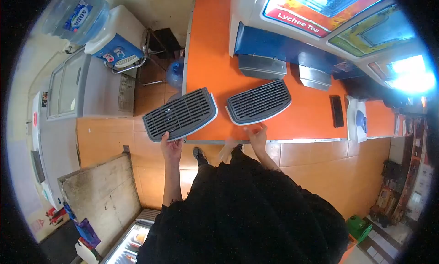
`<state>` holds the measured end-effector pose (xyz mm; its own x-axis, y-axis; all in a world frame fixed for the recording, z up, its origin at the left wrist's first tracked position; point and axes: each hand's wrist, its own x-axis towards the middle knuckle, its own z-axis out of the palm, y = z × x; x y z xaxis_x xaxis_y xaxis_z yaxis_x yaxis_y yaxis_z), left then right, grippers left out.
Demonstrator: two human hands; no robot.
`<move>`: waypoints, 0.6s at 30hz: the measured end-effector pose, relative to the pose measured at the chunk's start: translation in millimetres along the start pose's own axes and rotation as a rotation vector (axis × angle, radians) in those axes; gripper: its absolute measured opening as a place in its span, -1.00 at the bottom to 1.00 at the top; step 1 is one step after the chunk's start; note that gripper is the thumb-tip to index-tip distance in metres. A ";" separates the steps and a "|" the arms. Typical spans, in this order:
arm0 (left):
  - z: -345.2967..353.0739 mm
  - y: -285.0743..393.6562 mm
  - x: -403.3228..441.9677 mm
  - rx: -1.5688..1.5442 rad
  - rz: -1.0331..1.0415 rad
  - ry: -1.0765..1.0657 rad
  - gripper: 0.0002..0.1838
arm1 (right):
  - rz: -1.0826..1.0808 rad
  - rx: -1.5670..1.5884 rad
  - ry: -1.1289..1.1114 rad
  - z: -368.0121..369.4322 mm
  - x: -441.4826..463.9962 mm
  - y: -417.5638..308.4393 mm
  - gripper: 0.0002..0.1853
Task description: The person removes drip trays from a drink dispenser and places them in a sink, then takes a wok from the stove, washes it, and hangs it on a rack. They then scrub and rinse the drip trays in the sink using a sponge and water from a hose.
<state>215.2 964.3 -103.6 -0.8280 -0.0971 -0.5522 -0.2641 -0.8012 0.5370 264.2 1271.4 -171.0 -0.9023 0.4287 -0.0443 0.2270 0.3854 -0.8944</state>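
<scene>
My left hand grips the near edge of a drip tray with a dark slotted grille and pale rim. This tray is tilted and reaches past the counter's left edge. A second drip tray of the same kind lies on the orange counter. Just in front of its near rim is my right hand, with fingers apart and nothing visible in them. Whether its fingertips touch the rim, I cannot tell. A faint blurred pale shape shows between my hands, too smeared to name.
A drink dispenser labelled Lychee Tea stands at the counter's back, with metal brackets below it. Further right lie a dark narrow block and a white cloth. At left stand a water dispenser and a chest freezer.
</scene>
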 end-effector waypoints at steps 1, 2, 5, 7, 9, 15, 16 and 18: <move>1.4 0.6 -2.0 -0.032 0.022 0.001 -0.54 | 0.135 0.024 0.080 0.1 -5.8 -15.0 -0.48; -6.6 1.1 -3.3 -0.050 0.002 -0.014 -0.54 | 0.103 0.052 0.076 -10.1 -13.9 -50.5 -0.62; -7.7 6.5 -10.4 -0.026 0.026 0.024 -0.53 | -0.266 -0.176 0.073 -26.7 4.2 -69.3 -0.70; -4.7 11.3 -18.4 -0.027 0.034 0.056 -0.53 | -0.521 -0.268 0.224 -39.4 42.9 -91.2 -0.78; -6.0 15.5 -24.7 -0.035 0.041 0.067 -0.55 | -0.415 -0.161 0.069 -41.2 67.9 -107.2 -0.82; -27.7 16.6 -50.6 -0.076 0.136 0.146 -0.60 | -0.352 -0.145 -0.563 -4.4 26.3 -98.7 -0.88; -32.8 16.6 -54.4 -0.109 0.145 0.159 -0.61 | -0.335 -0.159 -0.675 -1.6 9.1 -96.1 -0.87; -36.8 17.0 -62.3 -0.137 0.183 0.199 -0.61 | -0.311 -0.170 -0.795 6.8 -17.1 -83.5 -0.86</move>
<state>280.5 935.0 -83.6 -0.7388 -0.3504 -0.5757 -0.0389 -0.8306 0.5555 258.2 1226.3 -98.6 -0.9065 -0.3895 -0.1632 -0.0780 0.5342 -0.8417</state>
